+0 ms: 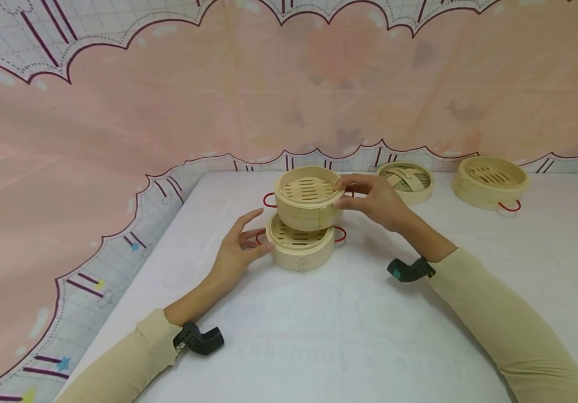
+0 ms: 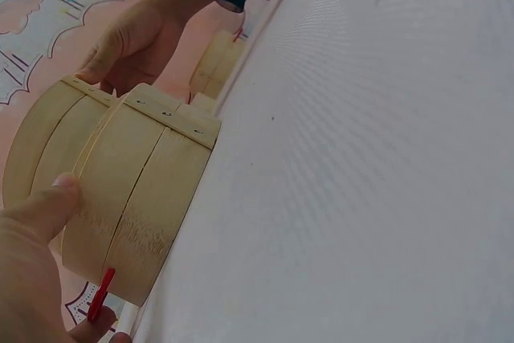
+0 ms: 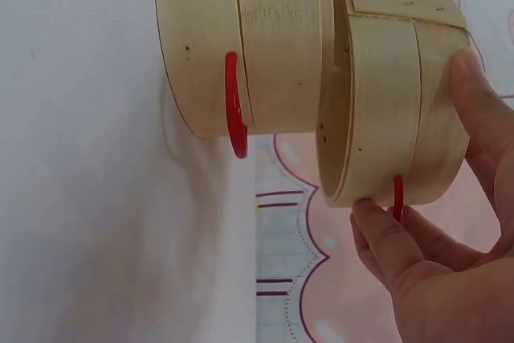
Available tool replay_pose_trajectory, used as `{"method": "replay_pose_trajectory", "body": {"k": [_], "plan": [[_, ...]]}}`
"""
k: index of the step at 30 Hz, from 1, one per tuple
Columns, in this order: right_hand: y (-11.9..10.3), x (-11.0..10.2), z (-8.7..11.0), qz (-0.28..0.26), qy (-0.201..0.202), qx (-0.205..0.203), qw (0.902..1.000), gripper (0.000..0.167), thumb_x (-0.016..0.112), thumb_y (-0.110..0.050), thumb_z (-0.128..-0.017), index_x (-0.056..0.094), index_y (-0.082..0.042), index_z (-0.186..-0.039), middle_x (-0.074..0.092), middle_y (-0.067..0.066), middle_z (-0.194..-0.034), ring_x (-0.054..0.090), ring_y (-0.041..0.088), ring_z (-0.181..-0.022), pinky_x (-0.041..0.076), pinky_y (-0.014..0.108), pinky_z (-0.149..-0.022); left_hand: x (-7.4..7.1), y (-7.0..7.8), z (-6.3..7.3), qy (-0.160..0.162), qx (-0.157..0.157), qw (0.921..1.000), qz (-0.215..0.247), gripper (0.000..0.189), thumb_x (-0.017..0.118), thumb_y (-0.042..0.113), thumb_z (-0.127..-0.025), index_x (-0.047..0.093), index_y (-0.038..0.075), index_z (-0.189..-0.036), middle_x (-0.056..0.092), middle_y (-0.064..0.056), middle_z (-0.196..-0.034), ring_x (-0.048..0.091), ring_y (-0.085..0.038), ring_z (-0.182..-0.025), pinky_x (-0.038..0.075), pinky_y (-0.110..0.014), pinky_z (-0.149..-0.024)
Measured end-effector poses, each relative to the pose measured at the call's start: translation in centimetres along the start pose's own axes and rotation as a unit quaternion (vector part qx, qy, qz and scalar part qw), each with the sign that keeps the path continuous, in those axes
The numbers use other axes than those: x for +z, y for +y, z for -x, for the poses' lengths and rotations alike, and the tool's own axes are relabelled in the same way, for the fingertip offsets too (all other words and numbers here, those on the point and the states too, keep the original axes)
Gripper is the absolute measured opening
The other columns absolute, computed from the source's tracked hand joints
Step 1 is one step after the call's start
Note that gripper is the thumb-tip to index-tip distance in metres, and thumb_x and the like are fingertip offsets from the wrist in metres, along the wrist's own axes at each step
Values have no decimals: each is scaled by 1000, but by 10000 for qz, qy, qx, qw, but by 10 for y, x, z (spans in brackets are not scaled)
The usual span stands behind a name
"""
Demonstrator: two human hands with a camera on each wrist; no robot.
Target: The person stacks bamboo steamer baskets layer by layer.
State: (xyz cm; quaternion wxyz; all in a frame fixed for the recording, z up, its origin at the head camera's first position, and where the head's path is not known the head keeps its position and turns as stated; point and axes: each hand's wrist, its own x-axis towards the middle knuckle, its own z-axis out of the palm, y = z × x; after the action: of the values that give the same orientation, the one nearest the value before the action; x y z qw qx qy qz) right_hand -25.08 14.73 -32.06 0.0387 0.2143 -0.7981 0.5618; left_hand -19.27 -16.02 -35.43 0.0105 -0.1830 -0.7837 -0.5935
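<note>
- The upper steamer (image 1: 301, 219) is raised above the worktop (image 1: 344, 336), over the back part of the lower steamer (image 1: 302, 261); whether their rims touch is hard to tell
- The right hand (image 1: 376, 202) holds the upper steamer by its right side, thumb on the wall; the red handle there is mostly hidden in the head view
- The lower steamer sits on the worktop; its slatted floor is partly covered by the upper one
- The left hand (image 1: 234, 254) grips the lower steamer's left side, thumb against the wall, other fingers by the red handle; the left wrist view cuts this hand off
- Behind, to the right, stand a woven-strip lid (image 1: 418, 197), its left edge close to the right hand, and a third steamer (image 1: 470, 194)
- Both sleeves (image 1: 510, 330) run out of the head view; a patterned cloth (image 1: 168, 112) hangs beyond
</note>
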Motion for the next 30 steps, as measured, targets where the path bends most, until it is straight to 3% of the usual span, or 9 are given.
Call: {"method": "replay_pose_trajectory", "body": {"k": [3,8,10,16,20,30], "plan": [[-1,2,0,-8,-58,-53,10000,29,80,-12,-78,66,-1,-101,62,8,-114,57,23,-107,50,29,-86,-1,1,0,-16,-92,10000,32,77,74,3,-83,34,16,-148,49,-22,-135,58,-38,-103,48,-24,-80],[-4,4,0,-18,-146,-121,9998,27,80,-13,-77,67,-5,-99,64,6,-112,58,21,-106,50,31,-87,-1,2,0,-26,65,10000,4,80,73,2,-83,31,17,-149,38,-11,-145,58,-37,-106,47,-25,-82],[-4,5,1,-25,-196,-97,9998,27,80,-14,-77,67,-5,-99,64,6,-113,58,22,-107,50,32,-87,-1,3,0,-7,227,9997,-50,80,73,1,-83,31,16,-149,33,-6,-148,55,-37,-111,48,-34,-86],[-4,6,1,-38,-212,27,9998,28,81,-16,-77,67,-6,-99,62,6,-118,57,22,-110,51,32,-86,0,3,-2,-6,945,9955,-94,77,72,-6,-81,33,4,-146,30,-11,-150,48,-40,-120,42,-59,-89],[-4,7,2,27,-221,17,9998,28,81,-17,-77,67,-6,-98,63,5,-117,57,22,-110,51,33,-87,1,4,-2,-26,1137,9933,-215,75,72,-6,-81,35,3,-145,31,-12,-149,50,-39,-118,43,-59,-88],[-5,11,2,27,-403,-20,9992,27,81,-16,-76,68,-8,-99,63,4,-114,57,21,-109,50,32,-88,2,4,-1,-16,1172,9926,-309,78,72,-6,-80,32,3,-147,36,-15,-143,52,-35,-117,46,-56,-85]]}}
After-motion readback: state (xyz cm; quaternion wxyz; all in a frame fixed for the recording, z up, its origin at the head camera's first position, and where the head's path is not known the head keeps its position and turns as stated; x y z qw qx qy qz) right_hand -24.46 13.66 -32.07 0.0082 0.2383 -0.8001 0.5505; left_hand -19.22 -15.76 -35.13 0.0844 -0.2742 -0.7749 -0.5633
